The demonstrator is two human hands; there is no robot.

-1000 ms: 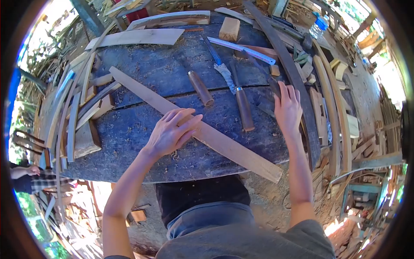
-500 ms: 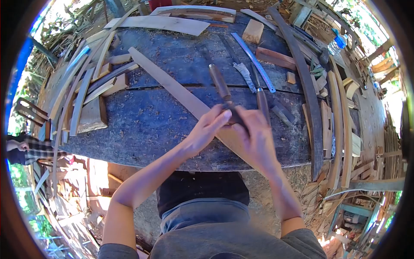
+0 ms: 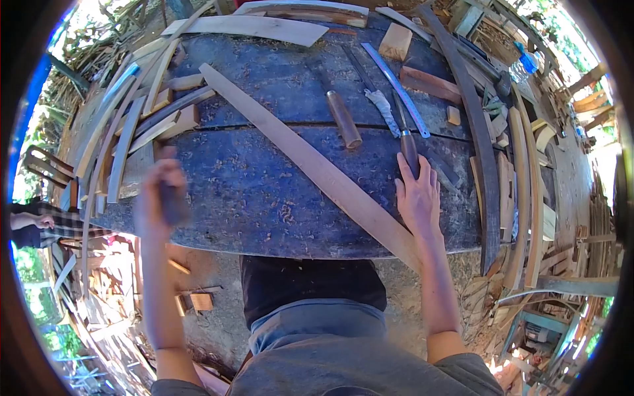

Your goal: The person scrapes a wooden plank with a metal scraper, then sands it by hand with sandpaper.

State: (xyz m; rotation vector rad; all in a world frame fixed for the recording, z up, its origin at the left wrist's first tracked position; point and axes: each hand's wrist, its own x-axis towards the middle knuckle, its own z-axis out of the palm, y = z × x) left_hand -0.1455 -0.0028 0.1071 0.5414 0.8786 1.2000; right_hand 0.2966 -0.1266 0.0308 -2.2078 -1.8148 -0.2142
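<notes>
My left hand [image 3: 158, 191], blurred by motion, is raised over the table's left front edge. Its fingers are closed around a dark block [image 3: 176, 201]. On the right, my right hand [image 3: 420, 198] has its fingers on the dark handle [image 3: 410, 153] of a narrow-bladed tool, which points away from me. A long flat board [image 3: 310, 162] lies diagonally across the blue-black table [image 3: 244, 204], its near end passing beside my right wrist. Another tool with a brown wooden handle [image 3: 344, 120] rests between the board and my right hand.
A metal ruler [image 3: 396, 89] and a cloth-wrapped tool [image 3: 383, 111] lie beyond my right hand. Wooden strips [image 3: 125, 155] are stacked at the left, with long curved pieces [image 3: 518, 191] at the right. Another person's plaid sleeve [image 3: 66, 226] shows at far left.
My hands, together over the board before, have parted. The left has swung to the left with the dark block; the right has come onto the narrow-bladed tool's handle.
</notes>
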